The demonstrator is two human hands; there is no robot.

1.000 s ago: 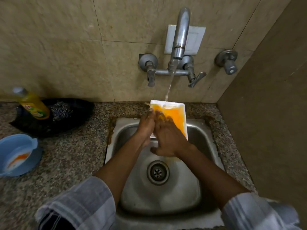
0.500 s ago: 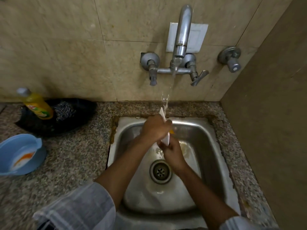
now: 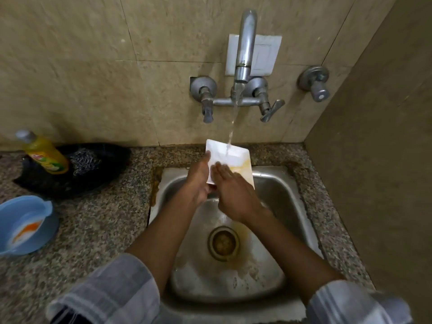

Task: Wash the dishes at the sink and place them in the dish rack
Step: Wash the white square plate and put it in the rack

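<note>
A white rectangular plate point(image 3: 231, 157) is held tilted over the back of the steel sink point(image 3: 287, 197), under running water from the tap point(image 3: 244, 52). A faint yellow stain shows near its right lower part. My left hand point(image 3: 198, 181) grips the plate's left edge. My right hand point(image 3: 233, 195) lies flat against the plate's face, fingers spread on it. Yellowish water pools around the drain point(image 3: 223, 243).
On the granite counter at left stand a yellow dish soap bottle point(image 3: 44, 153), a steel scrubber point(image 3: 85, 161) on a black pan, and a blue bowl point(image 3: 23, 223) with orange residue. A brown wall closes the right side. No dish rack is in view.
The plate went from face-on with orange sauce, to edge-on, to showing a mostly white face now. My right hand moved from below it onto its face.
</note>
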